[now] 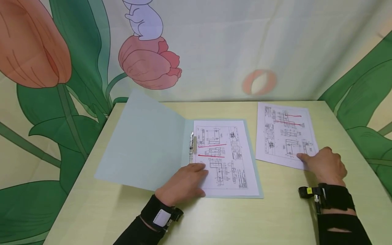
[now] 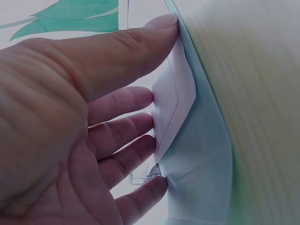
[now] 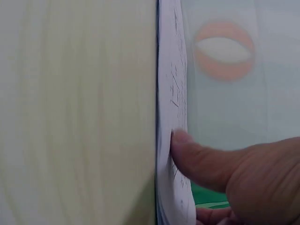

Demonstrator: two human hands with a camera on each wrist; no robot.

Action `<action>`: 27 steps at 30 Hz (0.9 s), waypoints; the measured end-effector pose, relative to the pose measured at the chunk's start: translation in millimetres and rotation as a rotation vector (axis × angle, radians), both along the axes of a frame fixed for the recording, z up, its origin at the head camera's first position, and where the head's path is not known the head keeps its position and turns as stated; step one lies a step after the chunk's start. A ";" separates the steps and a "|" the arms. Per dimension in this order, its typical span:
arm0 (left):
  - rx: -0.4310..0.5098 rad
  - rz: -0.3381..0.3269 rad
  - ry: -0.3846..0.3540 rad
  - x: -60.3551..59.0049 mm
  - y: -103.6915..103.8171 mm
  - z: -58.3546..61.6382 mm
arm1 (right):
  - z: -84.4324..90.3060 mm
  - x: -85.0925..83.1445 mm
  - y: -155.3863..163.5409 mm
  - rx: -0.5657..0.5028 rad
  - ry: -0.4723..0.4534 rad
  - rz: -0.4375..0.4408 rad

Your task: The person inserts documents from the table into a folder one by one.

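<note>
A light-blue folder (image 1: pixel 141 143) lies opened, its cover raised on the left. A metal clip (image 1: pixel 192 144) is by its spine, beside a white drawing sheet (image 1: pixel 226 177) with two red lines. My left hand (image 1: pixel 183 180) rests on the sheet's lower left, fingers extended. In the left wrist view, fingertips (image 2: pixel 145 126) touch the paper near its bent corner. On the right lies a stack of drawing sheets (image 1: pixel 278 136), also red-marked. My right hand (image 1: pixel 326 166) grips its lower right corner, thumb (image 3: pixel 197 159) on top; the other fingers are mostly hidden.
The pale wooden table (image 1: pixel 232 221) ends at a flower-patterned curtain (image 1: pixel 214 51) behind. A strip of table separates the folder from the loose stack. Black straps with small cameras (image 1: pixel 307 192) are on both wrists.
</note>
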State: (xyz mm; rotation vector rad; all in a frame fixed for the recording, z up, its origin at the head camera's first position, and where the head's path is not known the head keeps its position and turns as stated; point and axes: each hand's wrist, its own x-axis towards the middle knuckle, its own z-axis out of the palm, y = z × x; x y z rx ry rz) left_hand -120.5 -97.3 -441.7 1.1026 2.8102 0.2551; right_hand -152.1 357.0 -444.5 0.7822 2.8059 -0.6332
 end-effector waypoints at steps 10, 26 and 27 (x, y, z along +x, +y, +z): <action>-0.010 0.001 -0.006 -0.5 -0.3 -0.1 | 4.0 -1.2 15.5 0.006 -0.003 -0.062; -0.011 0.004 -0.004 0.8 1.7 2.2 | 21.1 13.2 9.8 -0.170 0.195 -0.128; -0.012 0.005 -0.002 0.6 1.6 2.1 | 23.7 14.0 9.7 -0.201 0.202 -0.134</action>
